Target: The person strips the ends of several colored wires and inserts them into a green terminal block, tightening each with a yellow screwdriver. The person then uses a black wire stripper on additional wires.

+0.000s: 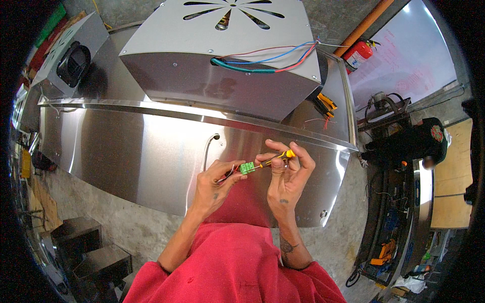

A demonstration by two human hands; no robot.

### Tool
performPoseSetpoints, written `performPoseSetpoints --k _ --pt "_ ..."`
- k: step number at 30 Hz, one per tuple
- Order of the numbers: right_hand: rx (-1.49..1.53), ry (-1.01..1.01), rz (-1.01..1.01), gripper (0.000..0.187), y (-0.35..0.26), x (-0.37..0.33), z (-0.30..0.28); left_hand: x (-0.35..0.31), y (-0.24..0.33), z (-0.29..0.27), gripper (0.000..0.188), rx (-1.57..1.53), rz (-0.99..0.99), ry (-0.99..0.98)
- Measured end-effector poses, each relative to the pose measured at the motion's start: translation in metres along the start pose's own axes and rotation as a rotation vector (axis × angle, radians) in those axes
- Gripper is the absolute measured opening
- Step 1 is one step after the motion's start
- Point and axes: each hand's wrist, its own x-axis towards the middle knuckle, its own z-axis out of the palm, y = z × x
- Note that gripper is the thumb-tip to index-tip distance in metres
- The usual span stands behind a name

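Between the fingers of my left hand (211, 189) is a small green terminal block (247, 168), with thin wires running into its left side. My right hand (289, 177) grips a small screwdriver (273, 160) with a yellow and black handle. Its tip meets the right side of the terminal block. A grey cable (207, 151) comes out of a hole in the steel panel and hangs down behind my left hand. Both hands are in front of this shiny steel panel (126, 151).
A grey metal housing (222, 76) with blue, red and brown wires (283, 60) stands on the steel bench beyond my hands. Another housing (65, 55) is at far left. Yellow-handled tools (326, 105) lie to its right. A person in dark clothes (414, 141) is at right, near a fire extinguisher (357, 54).
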Motion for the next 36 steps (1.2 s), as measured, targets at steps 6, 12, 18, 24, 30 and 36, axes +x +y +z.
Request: performPoseSetpoints --k 6,12,18,24,30,36 --pt "-0.016 -0.019 -0.072 0.048 0.000 -0.005 0.002 -0.001 -0.003 0.002 0.032 0.014 -0.013 0.021" --pt "-0.059 -0.022 -0.149 0.051 0.007 -0.012 0.003 -0.003 -0.004 0.003 0.032 0.002 0.000 0.048" --pt "-0.065 -0.031 -0.216 0.053 0.013 -0.012 0.003 -0.002 0.000 0.003 0.032 0.012 0.011 0.039" --pt "0.035 -0.110 -0.178 0.054 0.010 -0.007 0.000 -0.001 0.000 0.000 0.031 0.004 -0.024 -0.017" --pt "-0.104 -0.275 -0.135 0.055 0.004 -0.004 -0.008 -0.003 -0.001 0.002 0.030 -0.041 -0.067 -0.022" --pt "-0.219 -0.196 -0.192 0.059 0.009 -0.005 -0.009 -0.005 -0.001 0.003 0.030 -0.028 -0.085 -0.033"
